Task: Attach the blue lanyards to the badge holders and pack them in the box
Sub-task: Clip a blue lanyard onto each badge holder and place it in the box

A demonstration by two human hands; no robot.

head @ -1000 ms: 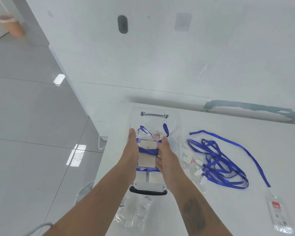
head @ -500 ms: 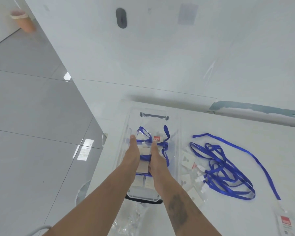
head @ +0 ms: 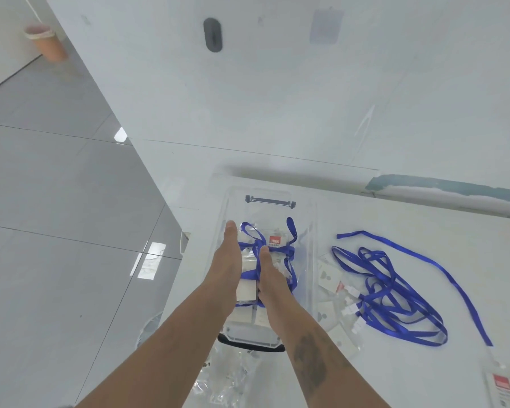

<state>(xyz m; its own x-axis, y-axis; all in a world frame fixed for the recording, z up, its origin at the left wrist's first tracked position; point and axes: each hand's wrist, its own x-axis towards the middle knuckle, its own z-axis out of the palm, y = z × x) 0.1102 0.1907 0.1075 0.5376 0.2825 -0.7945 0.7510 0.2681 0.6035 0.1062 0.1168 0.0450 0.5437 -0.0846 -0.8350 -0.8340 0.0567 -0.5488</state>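
Note:
A clear plastic box [head: 312,231] with grey handles stands at the left end of the white table. Both of my hands reach into it. My left hand [head: 225,260] and my right hand [head: 273,275] hold a badge holder [head: 246,291] wrapped in a blue lanyard between them, thumbs on top, fingers hidden underneath. Just beyond it in the box lies another badge holder with a red label [head: 275,241] and its blue lanyard [head: 290,231]. A tangle of loose blue lanyards [head: 395,293] lies on the table to the right of the box.
Several loose badge holders [head: 329,276] lie between the box and the lanyards. One badge holder with a red label [head: 501,388] sits at the bottom right. A crumpled clear bag [head: 227,376] lies in front of the box. The table's left edge [head: 186,260] runs beside the box.
Both hands have gone down and forward into the box with the wrapped badge holder. They have come closer together around it.

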